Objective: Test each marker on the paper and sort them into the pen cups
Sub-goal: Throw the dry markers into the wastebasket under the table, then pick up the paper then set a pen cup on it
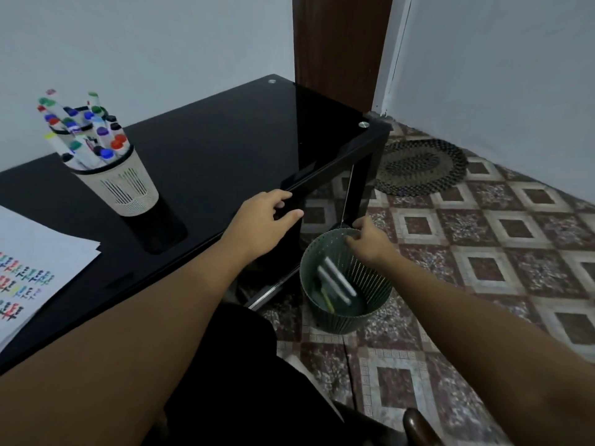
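Left hand: the left hand (269, 217) curls over the near edge of the black glass surface (225, 136), thumb below and fingers on top — a bracing hold on the edge, no marker in it.
Right hand: the right hand (367, 239) reaches down to the far rim of the green slatted bin (346, 284) on the tiled floor; its fingers bend at the rim, but whether this grip pinches the rim or has just let something go, I cannot tell.
Markers: a few pale markers (338, 281) lie slanted inside the bin, blurred; many capped ones stand in the white mesh pen cup (116, 185) on the surface, with more in a second cup (69, 123) just behind it.
Paper: the test paper (35, 262), rows of coloured scribbles on it, lies at the left edge of the surface.
Step, as I judge it: the bin seems to take rejected markers.
Risk: the bin looks light — a pull on its rim could tip it and spill the markers across the floor.
Risk: leaning weight on the glass edge could let the left hand slip.
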Demonstrator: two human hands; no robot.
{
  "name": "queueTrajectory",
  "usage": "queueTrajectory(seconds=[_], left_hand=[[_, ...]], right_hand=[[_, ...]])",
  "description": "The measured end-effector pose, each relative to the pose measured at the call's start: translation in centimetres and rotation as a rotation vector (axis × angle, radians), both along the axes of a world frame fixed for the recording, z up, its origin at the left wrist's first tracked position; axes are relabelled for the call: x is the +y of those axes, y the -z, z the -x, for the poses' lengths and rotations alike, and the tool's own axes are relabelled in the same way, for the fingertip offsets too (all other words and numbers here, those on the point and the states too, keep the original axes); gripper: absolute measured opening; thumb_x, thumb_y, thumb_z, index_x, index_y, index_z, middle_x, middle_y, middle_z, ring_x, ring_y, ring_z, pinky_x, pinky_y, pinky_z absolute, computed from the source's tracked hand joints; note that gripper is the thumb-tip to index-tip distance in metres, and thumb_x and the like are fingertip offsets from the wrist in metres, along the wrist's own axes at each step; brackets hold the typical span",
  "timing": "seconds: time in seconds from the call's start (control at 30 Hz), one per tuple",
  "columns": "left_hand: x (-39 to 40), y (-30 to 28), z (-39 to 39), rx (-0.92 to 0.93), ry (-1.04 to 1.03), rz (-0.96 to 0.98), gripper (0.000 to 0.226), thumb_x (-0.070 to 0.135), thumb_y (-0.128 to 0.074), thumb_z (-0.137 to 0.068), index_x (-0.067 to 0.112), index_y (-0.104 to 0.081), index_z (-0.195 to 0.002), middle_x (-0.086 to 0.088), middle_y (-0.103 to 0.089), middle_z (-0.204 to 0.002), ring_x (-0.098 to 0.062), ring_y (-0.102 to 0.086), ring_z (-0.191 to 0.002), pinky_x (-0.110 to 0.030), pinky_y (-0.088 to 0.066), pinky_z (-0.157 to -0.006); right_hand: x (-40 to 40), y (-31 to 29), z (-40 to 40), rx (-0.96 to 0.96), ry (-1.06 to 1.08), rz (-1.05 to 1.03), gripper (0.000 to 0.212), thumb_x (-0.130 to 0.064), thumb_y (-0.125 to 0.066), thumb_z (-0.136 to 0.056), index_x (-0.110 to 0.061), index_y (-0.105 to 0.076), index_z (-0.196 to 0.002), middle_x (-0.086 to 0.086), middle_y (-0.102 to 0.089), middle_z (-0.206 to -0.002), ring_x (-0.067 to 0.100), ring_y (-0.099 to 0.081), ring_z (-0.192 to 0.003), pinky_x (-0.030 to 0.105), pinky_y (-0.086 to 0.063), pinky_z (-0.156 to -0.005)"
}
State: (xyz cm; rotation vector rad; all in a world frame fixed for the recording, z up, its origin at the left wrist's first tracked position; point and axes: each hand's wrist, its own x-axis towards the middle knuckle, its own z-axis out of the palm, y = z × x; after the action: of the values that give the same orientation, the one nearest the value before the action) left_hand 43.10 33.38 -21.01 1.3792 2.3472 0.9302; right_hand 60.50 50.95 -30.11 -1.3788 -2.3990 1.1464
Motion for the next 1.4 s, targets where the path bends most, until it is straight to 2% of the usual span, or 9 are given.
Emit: queueTrajectory(seconds=[0.27, 0.43, 0.63, 0.77, 0.83, 0.97, 1.13, 1.27, 1.4], left_hand=[[-4.3, -1.2, 2.7, -0.012, -0.133, -0.052, 0.045, 0.047, -0.064, -0.096, 0.028, -0.061, -0.137, 0.010, -0.064, -0.111, -0.006, -0.062, -0.096, -0.028, -0.054, -0.092], [-10.4, -3.1, 4.7, 0.005, -0.277, -0.131, 0.031, 0.041, -0.065, -0.097, 0.028, -0.067, -0.125, 0.012, -0.065, -0.093, -0.001, -0.061, -0.078, -0.019, -0.049, -0.075], [-20.7, -5.0, 8.7, 0.081, -0.598, -0.248, 0.013, 0.034, -0.063, -0.099, 0.025, -0.070, -0.106, 0.010, -0.064, -0.080, 0.002, -0.057, -0.069, -0.020, -0.046, -0.066], [-27.9, -5.1, 11.5, -0.017, -0.896, -0.312, 0.019, 0.035, -0.059, -0.100, 0.024, -0.064, -0.115, 0.009, -0.063, -0.095, -0.006, -0.063, -0.081, -0.026, -0.051, -0.062], [-30.8, -4.5, 13.1, -0.110, -1.055, -0.296, 0.030, 0.035, -0.060, -0.099, 0.022, -0.058, -0.126, 0.002, -0.061, -0.115, -0.015, -0.064, -0.095, -0.025, -0.052, -0.061], [-35.2, -3.6, 16.4, -0.261, -1.312, -0.138, 0.053, 0.043, -0.065, -0.096, 0.021, -0.044, -0.140, -0.011, -0.043, -0.140, -0.033, -0.045, -0.128, -0.041, -0.049, -0.084], [-38.2, -0.7, 20.6, -0.547, -1.438, -0.205, 0.069, 0.052, -0.071, -0.062, 0.022, -0.044, -0.118, -0.010, -0.062, -0.121, -0.033, -0.062, -0.106, -0.052, -0.056, -0.089], [-37.3, -1.8, 21.2, -0.629, -1.415, -0.322, 0.051, 0.029, -0.079, -0.081, 0.016, -0.045, -0.116, -0.009, -0.065, -0.107, -0.031, -0.068, -0.094, -0.051, -0.061, -0.078], [-36.4, -1.7, 23.4, -0.701, -1.397, -0.347, 0.050, 0.023, -0.080, -0.068, 0.016, -0.057, -0.112, -0.010, -0.072, -0.100, -0.032, -0.073, -0.081, -0.052, -0.062, -0.071]], right_hand=[[-4.3, -4.9, 4.6, 0.230, -0.206, -0.078, 0.029, -0.030, -0.054, -0.108, -0.014, -0.054, -0.132, 0.001, -0.061, -0.118, 0.021, -0.060, -0.106, 0.039, -0.051, -0.091], [-10.1, -9.2, 10.5, 0.407, -0.319, -0.130, 0.010, -0.032, -0.060, -0.104, -0.026, -0.063, -0.111, -0.013, -0.065, -0.097, 0.000, -0.061, -0.089, 0.018, -0.044, -0.072], [-19.3, -13.0, 18.0, 0.472, -0.554, -0.104, 0.008, -0.031, -0.058, -0.103, -0.027, -0.065, -0.105, -0.012, -0.069, -0.092, 0.005, -0.066, -0.085, 0.028, -0.054, -0.077], [-25.3, -14.0, 23.2, 0.456, -0.741, -0.057, 0.009, -0.028, -0.057, -0.105, -0.023, -0.063, -0.110, -0.012, -0.067, -0.093, 0.006, -0.065, -0.085, 0.026, -0.052, -0.071], [-27.8, -13.8, 26.0, 0.432, -0.814, -0.055, 0.013, -0.029, -0.058, -0.104, -0.022, -0.063, -0.115, -0.013, -0.065, -0.095, 0.005, -0.062, -0.086, 0.023, -0.045, -0.070], [-30.9, -13.0, 31.9, 0.284, -0.896, -0.057, 0.036, -0.036, -0.059, -0.104, -0.020, -0.054, -0.135, 0.000, -0.063, -0.128, 0.017, -0.060, -0.112, 0.024, -0.043, -0.081], [-31.8, -12.5, 36.9, 0.035, -0.914, -0.146, 0.060, -0.043, -0.065, -0.099, -0.020, -0.039, -0.148, 0.012, -0.048, -0.146, 0.029, -0.051, -0.131, 0.044, -0.048, -0.105], [-32.1, -11.8, 38.4, -0.073, -0.876, -0.215, 0.090, -0.050, -0.074, -0.092, -0.018, -0.024, -0.159, 0.018, -0.041, -0.152, 0.036, -0.040, -0.140, 0.049, -0.043, -0.110], [-32.7, -10.8, 38.9, -0.081, -0.836, -0.212, 0.097, -0.046, -0.082, -0.086, -0.019, -0.023, -0.159, 0.016, -0.040, -0.151, 0.036, -0.039, -0.140, 0.047, -0.042, -0.110]])
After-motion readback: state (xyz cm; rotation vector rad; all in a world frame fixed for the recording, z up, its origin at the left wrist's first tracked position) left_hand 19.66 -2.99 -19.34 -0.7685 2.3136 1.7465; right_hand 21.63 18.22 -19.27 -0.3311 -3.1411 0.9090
